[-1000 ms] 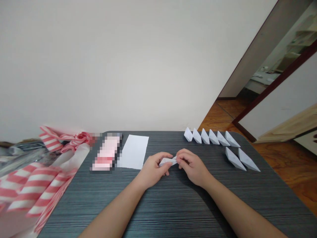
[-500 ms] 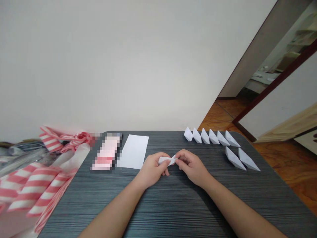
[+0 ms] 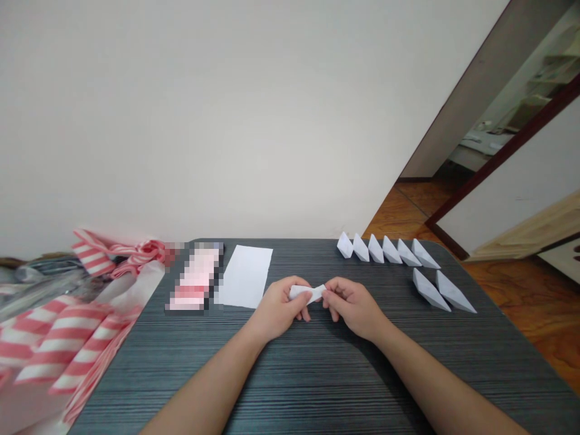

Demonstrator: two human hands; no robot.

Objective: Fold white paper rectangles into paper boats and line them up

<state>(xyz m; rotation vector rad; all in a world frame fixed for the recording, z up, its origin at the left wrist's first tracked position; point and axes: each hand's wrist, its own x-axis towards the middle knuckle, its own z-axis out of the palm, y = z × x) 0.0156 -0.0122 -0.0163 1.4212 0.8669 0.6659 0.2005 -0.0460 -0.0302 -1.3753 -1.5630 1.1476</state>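
Left fingers and right fingers are closed on one folded white paper, gripping it from opposite ends. We count one paper, two hands. Left hand and right hand hold it between them, over the middle of a dark grey wood-grain table, just right of the sheet below. Paper's long axis runs left-right, nearly level, with its right end at the right fingers. Its left end looks blunt; we can't tell which way the fold points.

Further out, we have six paper boats in a row along the far edge and two paper boats nearer on the right. One flat white sheet lies far left of the hands, beside one pixelated pink item. Red-and-white striped wrapping sits off the left edge.

Versus earlier frames: paper's left end sat lower, and the upturned right tip has flattened.
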